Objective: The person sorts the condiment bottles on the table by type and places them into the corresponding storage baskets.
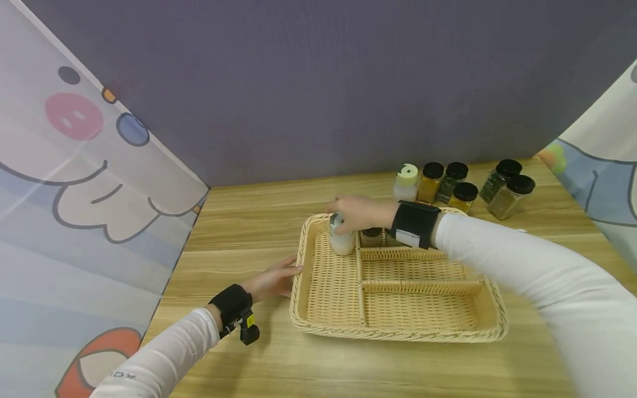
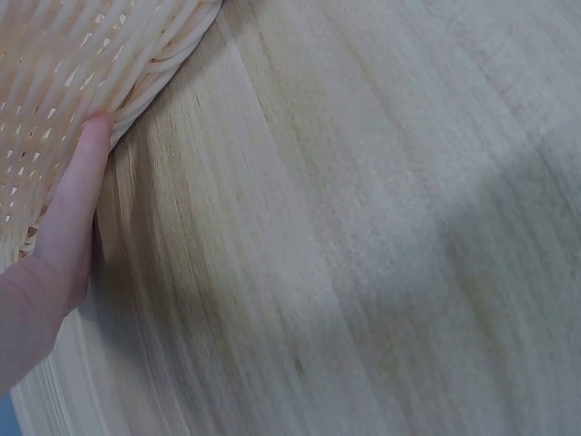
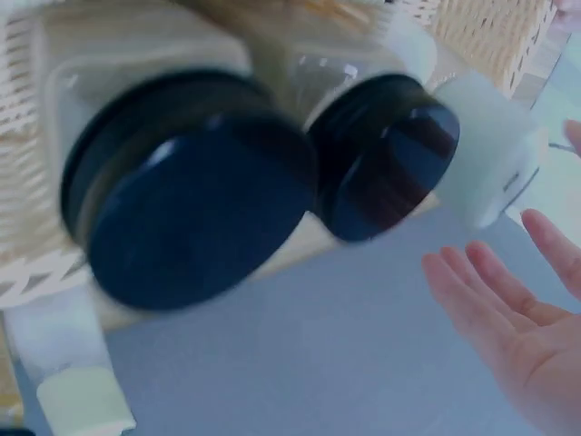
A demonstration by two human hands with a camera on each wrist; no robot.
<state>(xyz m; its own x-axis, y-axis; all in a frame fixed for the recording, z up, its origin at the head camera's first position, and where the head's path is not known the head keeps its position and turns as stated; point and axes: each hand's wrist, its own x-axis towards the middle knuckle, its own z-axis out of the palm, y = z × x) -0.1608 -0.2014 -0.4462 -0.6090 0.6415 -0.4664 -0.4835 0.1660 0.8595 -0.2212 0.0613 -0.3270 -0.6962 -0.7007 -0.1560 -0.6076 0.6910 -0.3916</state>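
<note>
A wicker basket point(image 1: 398, 334) with several compartments stands on the wooden table. My left hand point(image 1: 272, 279) touches its left end, and in the left wrist view the straight thumb point(image 2: 82, 177) lies against the woven wall. My right hand point(image 1: 365, 213) reaches over the back rim, beside a white shaker bottle point(image 1: 342, 244) upright in the left compartment. The right wrist view shows the fingers spread, apart from this bottle point(image 3: 490, 150). Next to it, black-lidded jars point(image 3: 200, 200) stand in the back compartment, partly hidden by my arm in the head view.
Behind the basket stand another shaker bottle with a pale green cap point(image 1: 407, 177), a yellow spice jar point(image 1: 428, 188) and several other black-lidded jars point(image 1: 507, 202). A dark grey panel point(image 1: 318, 99) rises at the table's back edge. Printed cloth point(image 1: 99, 182) hangs at the left.
</note>
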